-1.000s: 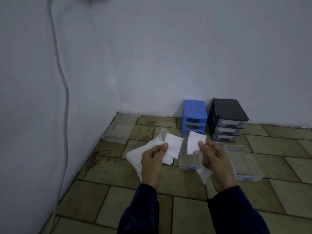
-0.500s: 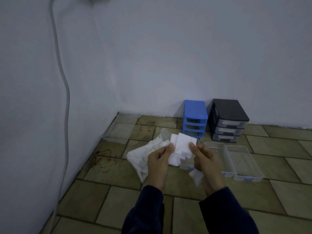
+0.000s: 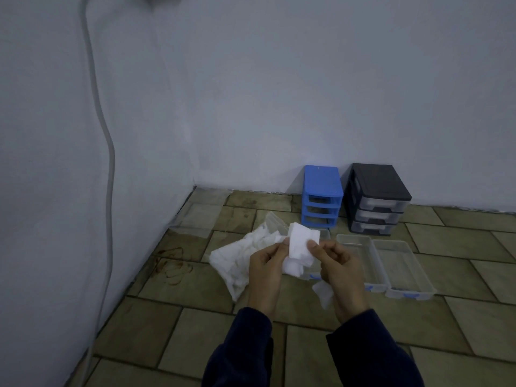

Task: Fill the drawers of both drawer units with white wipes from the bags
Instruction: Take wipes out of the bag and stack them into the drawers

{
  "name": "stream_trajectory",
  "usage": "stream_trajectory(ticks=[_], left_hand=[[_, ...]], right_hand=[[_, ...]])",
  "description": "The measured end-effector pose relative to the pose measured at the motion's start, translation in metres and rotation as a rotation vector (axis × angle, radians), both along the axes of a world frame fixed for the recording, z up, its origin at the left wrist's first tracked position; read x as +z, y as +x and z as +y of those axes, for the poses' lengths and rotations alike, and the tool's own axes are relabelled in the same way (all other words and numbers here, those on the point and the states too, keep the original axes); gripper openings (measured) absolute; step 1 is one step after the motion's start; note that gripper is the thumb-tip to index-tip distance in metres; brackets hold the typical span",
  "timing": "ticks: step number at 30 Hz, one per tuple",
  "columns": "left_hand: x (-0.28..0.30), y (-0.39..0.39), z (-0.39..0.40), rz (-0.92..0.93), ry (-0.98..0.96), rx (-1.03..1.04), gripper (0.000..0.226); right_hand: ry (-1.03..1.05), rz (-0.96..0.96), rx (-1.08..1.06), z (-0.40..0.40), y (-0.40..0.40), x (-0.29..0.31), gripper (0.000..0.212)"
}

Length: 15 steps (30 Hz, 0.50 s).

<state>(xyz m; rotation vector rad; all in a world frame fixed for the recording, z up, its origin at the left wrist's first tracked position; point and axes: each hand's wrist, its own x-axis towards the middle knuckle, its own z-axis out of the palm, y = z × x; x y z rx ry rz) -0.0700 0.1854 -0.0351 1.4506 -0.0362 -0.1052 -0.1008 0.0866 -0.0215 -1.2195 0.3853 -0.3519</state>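
Tiled floor [image 3: 201,325] bears bag of wipes [image 3: 231,261], drawers [image 3: 402,272], two units [image 3: 321,202].

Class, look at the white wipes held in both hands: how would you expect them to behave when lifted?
Probably floppy: the wipes fold and droop between the left hand and the right hand. Likely very light, since fingertip pinches hold them. They seem apt to cling together, being bunched in layers.

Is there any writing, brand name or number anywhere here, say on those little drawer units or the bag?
None can be read.
Blue drawer unit: no label shows.
Black drawer unit: no label shows.
Bag of wipes: no print visible.
Floor stain: scribbly loops, not writing.
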Motion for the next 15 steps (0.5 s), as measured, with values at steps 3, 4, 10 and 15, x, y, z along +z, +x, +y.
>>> stream_trajectory(ticks=[3,4,10,15], left_hand=[[0.002,0.001,0.001,0.038,-0.047,-0.014,0.013],[0.004,0.001,0.002,0.073,-0.071,-0.021,0.017],[0.012,-0.006,0.003,0.01,0.0,-0.139,0.011],[0.009,-0.004,0.004,0.067,-0.05,-0.07,0.018]], right_hand=[[-0.075,-0.016,-0.03,-0.002,0.001,-0.003,0.011],[-0.095,-0.021,-0.034,-0.003,0.001,-0.004,0.011],[-0.066,-0.028,-0.036,-0.005,0.001,-0.005,0.009],[-0.092,0.015,0.014,-0.006,0.002,-0.002,0.013]])
